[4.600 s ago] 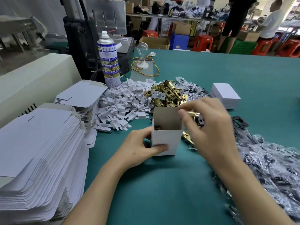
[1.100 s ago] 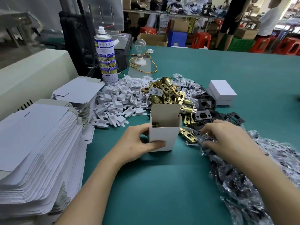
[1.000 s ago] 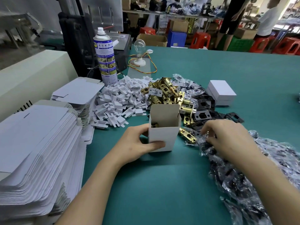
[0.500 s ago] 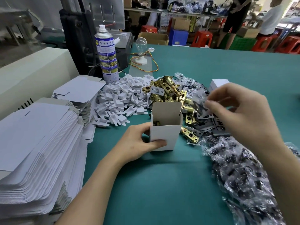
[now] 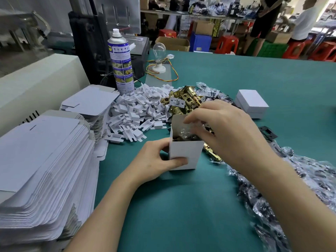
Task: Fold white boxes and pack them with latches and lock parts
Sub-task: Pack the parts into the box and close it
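Observation:
An open white box (image 5: pixel 185 153) stands upright on the green table, its top flap raised at the back. My left hand (image 5: pixel 154 160) grips its left side, thumb across the front. My right hand (image 5: pixel 225 131) is over the box mouth, fingers pinching a clear plastic bag of small dark parts (image 5: pixel 187 132) that sits partly inside the box, on top of brass hardware. Behind the box lie a heap of brass latches (image 5: pixel 183 101) and a pile of white card inserts (image 5: pixel 138 113). A closed white box (image 5: pixel 251 102) rests at the right.
Stacks of flat white box blanks (image 5: pixel 41 170) fill the left. A spray can (image 5: pixel 121 60) and a bulb on a base (image 5: pixel 158 57) stand at the back. Clear bags of dark parts (image 5: pixel 283 193) spread along the right, with black plates (image 5: pixel 267 131). People stand beyond the table.
My right hand lifted a small plastic bag from the pile at the right and brought it left and down into the box mouth. My left hand kept holding the box.

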A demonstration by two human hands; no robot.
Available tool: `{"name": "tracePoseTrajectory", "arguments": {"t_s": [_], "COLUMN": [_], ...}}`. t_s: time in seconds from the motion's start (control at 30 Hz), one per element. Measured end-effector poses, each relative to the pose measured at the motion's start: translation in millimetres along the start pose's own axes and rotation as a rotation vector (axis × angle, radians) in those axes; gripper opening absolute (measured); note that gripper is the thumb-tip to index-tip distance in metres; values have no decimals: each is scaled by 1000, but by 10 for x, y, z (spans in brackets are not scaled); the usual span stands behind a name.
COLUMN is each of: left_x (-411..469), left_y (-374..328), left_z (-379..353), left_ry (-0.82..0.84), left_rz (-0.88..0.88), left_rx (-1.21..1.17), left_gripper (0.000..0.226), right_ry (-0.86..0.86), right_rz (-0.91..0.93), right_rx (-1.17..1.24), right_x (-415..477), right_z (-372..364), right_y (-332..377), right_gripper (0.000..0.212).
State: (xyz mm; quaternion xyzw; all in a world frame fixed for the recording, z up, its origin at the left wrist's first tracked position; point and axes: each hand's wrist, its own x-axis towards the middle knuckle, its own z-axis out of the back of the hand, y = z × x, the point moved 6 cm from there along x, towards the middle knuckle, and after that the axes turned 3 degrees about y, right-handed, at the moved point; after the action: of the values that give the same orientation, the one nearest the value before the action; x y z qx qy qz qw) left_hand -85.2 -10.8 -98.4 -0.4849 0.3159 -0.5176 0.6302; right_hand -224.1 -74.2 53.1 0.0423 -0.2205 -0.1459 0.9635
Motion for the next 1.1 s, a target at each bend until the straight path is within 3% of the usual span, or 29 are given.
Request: {"name": "tracePoseTrajectory", "arguments": {"t_s": [0.23,0.43,0.57,0.67,0.77,0.93,1.1], "left_x": [-12,-95,-183,-215,-215,-221,-216], "left_y": [-72,-298,-404,-448,-470,-518,-515], "left_z": [32,268,328,312,297,274,252], "left_ry": [-43,-355,-488,-521,-520,-509,-488], "left_rz": [-38,-230,-354,-395,-395,-441,-415], "left_rx": [3,-52,-78,-12,40,129,141], "left_gripper": [32,52,47,35,29,19,15], "right_ry": [-41,60,-268,-379,-356,-312,-237], "right_rz": [0,28,-100,-257,-398,-323,-393], "right_rx": [-24,-134,128,370,605,697,803], "right_x": [-81,-98,-194,-305,-417,-466,-376], "right_z": [-10,-191,-44,-123,-354,-573,-702], "right_y": [44,24,-163,-391,-557,-479,-475], "right_gripper": [17,20,17,13,9,11,19]}}
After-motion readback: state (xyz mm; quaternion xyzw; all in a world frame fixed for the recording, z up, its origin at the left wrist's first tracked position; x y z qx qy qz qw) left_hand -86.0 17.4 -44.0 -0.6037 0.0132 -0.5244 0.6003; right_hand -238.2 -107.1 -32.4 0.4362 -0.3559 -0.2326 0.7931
